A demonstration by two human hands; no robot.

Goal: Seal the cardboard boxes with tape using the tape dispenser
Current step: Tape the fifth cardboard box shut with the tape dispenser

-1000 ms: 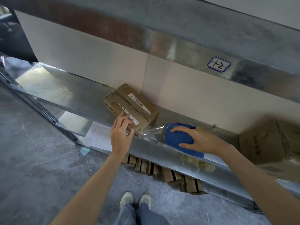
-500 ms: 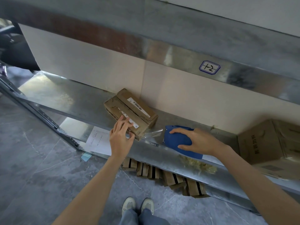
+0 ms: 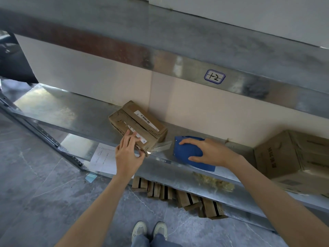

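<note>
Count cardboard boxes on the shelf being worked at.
2. A small cardboard box mid-shelf under the left hand; a larger cardboard box at the right end, cut by the frame. More may lie beyond it.

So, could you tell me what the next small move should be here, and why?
Probably tilt the blue plastic tape dispenser with the right hand to cut the clear tape strip: it already spans from the dispenser to the small brown cardboard box, whose near corner the left hand presses.
</note>
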